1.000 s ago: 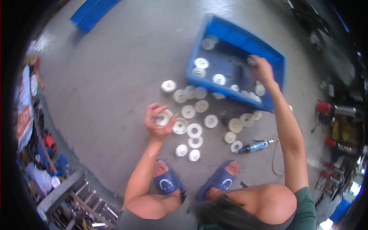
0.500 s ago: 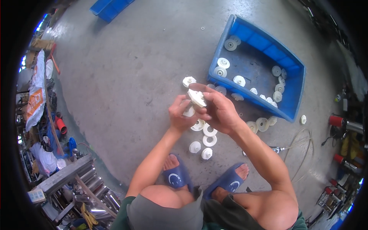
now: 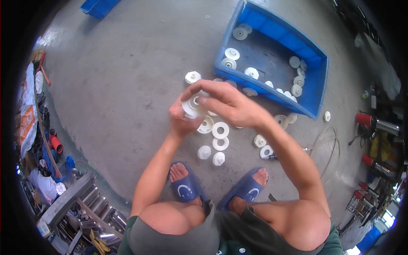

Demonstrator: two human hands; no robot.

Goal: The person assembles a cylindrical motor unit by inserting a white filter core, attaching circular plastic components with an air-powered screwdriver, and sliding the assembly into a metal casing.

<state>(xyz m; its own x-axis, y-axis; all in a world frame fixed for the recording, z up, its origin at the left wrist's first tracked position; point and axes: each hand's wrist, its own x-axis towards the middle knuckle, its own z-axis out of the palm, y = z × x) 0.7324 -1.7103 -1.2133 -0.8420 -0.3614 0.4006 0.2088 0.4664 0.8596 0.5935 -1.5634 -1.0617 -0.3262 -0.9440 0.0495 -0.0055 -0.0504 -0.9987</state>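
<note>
Both my hands are raised over the floor around a white plastic disc with a raised hub (image 3: 189,108). My left hand (image 3: 180,122) grips it from the left and below. My right hand (image 3: 234,104) arches over it, with fingers on its far edge and at the hub. Just beyond lies an octagonal white part with a hub (image 3: 193,77). Nearer to me are two flat white rings (image 3: 220,131), a pale slotted disc (image 3: 205,125), a white disc (image 3: 204,152) and a small hubbed part (image 3: 219,159).
A blue crate (image 3: 272,90) with several white discs along its walls stands far right. More parts (image 3: 260,141) and a hose (image 3: 335,146) lie right. Metal stock (image 3: 91,195) piles up left. My blue slippers (image 3: 187,187) are below. Another blue crate (image 3: 100,7) is far left.
The held white disc has turned from nearly edge-on to showing its round face and hub. My right fingers have shifted over it. The whole view has swung slightly.
</note>
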